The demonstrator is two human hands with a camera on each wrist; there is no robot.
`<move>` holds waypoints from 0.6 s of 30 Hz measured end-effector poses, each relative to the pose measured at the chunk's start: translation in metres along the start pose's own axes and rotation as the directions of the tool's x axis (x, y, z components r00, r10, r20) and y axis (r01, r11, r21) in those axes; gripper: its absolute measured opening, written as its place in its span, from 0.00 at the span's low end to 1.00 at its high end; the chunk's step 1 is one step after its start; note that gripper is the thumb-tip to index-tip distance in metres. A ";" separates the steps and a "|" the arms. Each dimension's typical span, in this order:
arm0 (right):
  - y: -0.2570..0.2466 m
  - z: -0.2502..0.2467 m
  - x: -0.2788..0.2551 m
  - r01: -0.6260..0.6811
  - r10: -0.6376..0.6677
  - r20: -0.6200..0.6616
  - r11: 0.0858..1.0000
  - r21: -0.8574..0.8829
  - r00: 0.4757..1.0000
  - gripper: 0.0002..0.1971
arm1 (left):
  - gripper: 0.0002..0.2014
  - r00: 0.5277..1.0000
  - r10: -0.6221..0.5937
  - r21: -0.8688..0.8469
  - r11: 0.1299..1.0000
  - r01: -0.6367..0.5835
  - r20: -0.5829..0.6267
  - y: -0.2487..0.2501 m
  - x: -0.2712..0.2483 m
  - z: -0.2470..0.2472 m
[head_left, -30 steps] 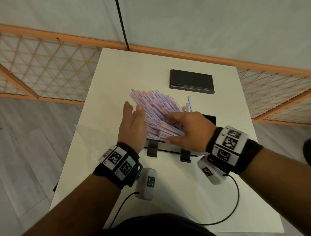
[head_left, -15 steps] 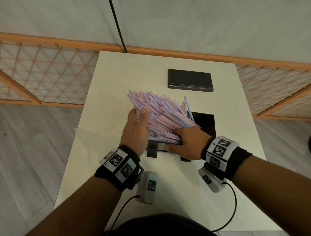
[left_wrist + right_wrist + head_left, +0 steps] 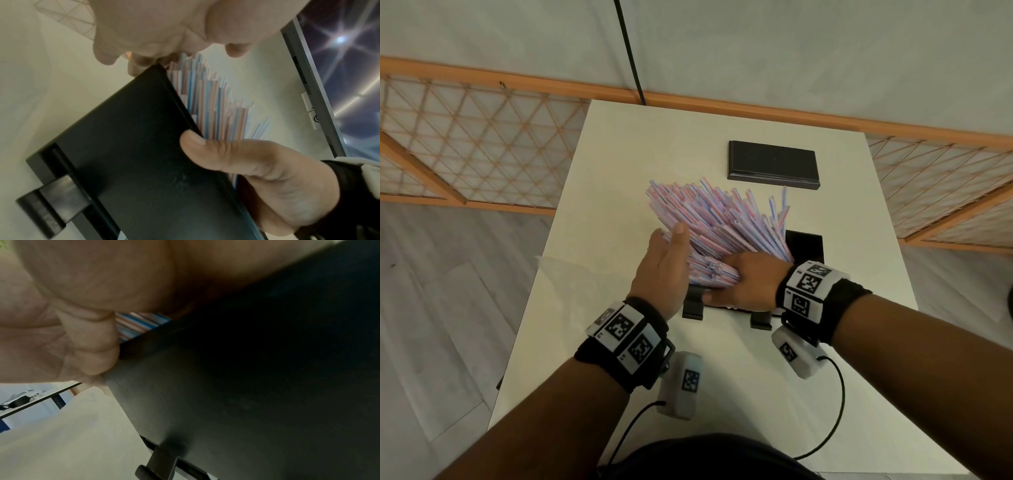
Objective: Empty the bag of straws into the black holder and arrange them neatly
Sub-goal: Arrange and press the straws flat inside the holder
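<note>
Your left hand stands edge-on against the left side of the straws, fingers straight and together, palm flat against the bundle and closed round nothing. Your right hand lies across the near ends of the straws, with its thumb hooked over the front rim of the black holder (the left wrist view shows that thumb on the rim, with the other fingers over the top of the bundle); how tightly those fingers close I cannot tell, since the straws hide them. The straws, striped pink, blue and white, sit in the holder as one loose bundle leaning away from you and to the left, their far ends fanned out unevenly, with a few blue ones sticking up at the right. The holder stands on the white desk on two black feet. Behind it, well apart, a flat black lid lies on the desk.
</note>
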State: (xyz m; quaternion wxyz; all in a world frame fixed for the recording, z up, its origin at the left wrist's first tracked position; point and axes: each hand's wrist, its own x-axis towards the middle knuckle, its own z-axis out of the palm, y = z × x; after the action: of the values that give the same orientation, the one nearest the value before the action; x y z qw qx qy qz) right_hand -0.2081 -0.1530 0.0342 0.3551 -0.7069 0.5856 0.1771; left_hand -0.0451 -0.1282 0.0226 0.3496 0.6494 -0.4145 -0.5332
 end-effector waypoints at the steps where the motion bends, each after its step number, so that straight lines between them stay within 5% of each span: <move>1: -0.001 -0.001 0.001 -0.008 0.008 0.004 1.000 -0.010 1.000 0.30 | 0.45 1.000 -0.003 -0.015 1.000 0.003 -0.013 0.001 0.001 0.000; 5: -0.008 -0.005 0.004 0.003 -0.003 0.016 1.000 0.018 1.000 0.36 | 0.22 0.989 0.049 -0.094 0.994 -0.062 -0.137 0.001 -0.001 0.003; 7: -0.010 -0.008 0.004 0.011 -0.012 0.043 0.999 0.037 0.999 0.38 | 0.19 0.975 0.092 -0.118 0.986 -0.117 -0.200 0.002 -0.001 0.002; 10: -0.011 -0.015 0.003 -0.011 0.007 0.081 0.999 0.046 0.997 0.39 | 0.28 0.957 0.158 -0.180 0.962 -0.204 -0.243 0.002 0.003 -0.001; 14: -0.018 -0.020 0.005 -0.071 0.066 0.107 0.997 0.043 0.992 0.51 | 0.42 0.970 0.212 -0.225 0.946 -0.235 -0.123 0.004 0.005 0.003; 18: -0.023 -0.022 0.007 -0.056 0.048 0.131 0.996 0.066 0.990 0.55 | 0.46 0.959 0.264 -0.175 0.944 -0.278 -0.102 0.007 0.002 0.005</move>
State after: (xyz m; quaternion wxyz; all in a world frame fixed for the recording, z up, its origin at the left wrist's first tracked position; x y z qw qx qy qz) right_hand -0.1878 -0.1717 0.0513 0.4117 -0.6657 0.5854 0.2113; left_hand -0.0506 -0.1329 0.0270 0.4951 0.5704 -0.4339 -0.4912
